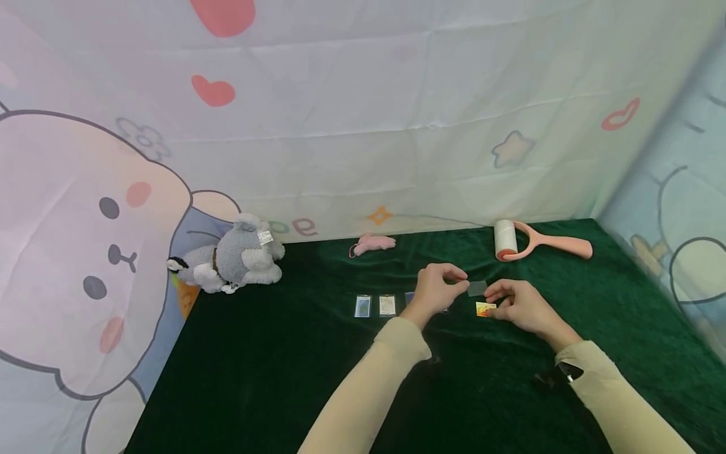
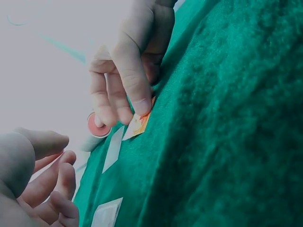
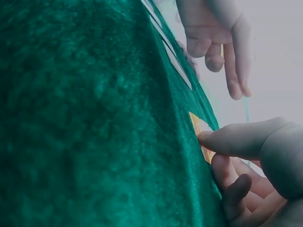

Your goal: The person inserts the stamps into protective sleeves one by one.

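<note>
Between its thumb and forefinger tips, my left hand (image 1: 435, 291) pinches the edge of a small clear plastic sleeve (image 1: 477, 289). My right hand (image 1: 524, 305) is close by on the right, its thumb on the face of a small yellow-orange card (image 1: 485, 309) and its fingers behind it. In the left wrist view the right thumb covers the upper end of this card (image 2: 138, 126), which is tilted close over the cloth. To the left lie a blue card (image 1: 363, 306) and a pale card (image 1: 387, 306) side by side. Further cards in that row are partly hidden by my left hand.
Dark green cloth (image 1: 255, 366) covers the table. A lint roller (image 1: 547, 241) with a pink handle lies at the back right, a small pink plush (image 1: 374, 244) at the back middle, and a grey-white plush animal (image 1: 238, 258) at the back left. A printed curtain (image 1: 351, 164) hangs behind.
</note>
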### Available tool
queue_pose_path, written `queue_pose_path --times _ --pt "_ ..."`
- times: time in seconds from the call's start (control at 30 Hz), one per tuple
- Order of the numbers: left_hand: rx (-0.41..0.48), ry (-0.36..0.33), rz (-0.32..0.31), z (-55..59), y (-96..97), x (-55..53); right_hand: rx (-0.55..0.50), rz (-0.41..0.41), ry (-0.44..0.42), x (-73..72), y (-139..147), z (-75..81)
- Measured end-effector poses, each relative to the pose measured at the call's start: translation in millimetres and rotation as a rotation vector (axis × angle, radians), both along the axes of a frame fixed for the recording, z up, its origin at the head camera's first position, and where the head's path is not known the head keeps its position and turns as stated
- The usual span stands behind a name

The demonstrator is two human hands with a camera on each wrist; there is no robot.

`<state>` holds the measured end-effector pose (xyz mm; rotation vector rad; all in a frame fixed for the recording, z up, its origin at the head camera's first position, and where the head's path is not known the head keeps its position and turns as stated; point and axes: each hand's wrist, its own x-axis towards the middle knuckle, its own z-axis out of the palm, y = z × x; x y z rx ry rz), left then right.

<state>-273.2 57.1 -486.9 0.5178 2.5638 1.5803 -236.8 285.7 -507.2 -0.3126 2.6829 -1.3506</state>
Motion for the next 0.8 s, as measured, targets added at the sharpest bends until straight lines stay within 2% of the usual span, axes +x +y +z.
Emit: queue_pose_path --times 0.13,0.43,0.63,0.8 --pt "-0.018 -0.022 0.005 -2.5 5.5 -1.0 0.001 0.004 0.000 -0.1 -0.4 1.3" --pt "-0.059 -0.009 0.002 -7.8 12.3 -4.9 -0.005 0.046 -0.007 -1.2 3.1 4.6" --pt "-0.051 -0.038 0.005 -11.8 15.1 -8.5 -0.037 0.115 -0.054 -2.8 8.8 7.4" --pt "-0.039 -0.057 0.035 -13.5 20.3 -14.1 -0.069 0.162 -0.084 -2.8 11.7 10.6"
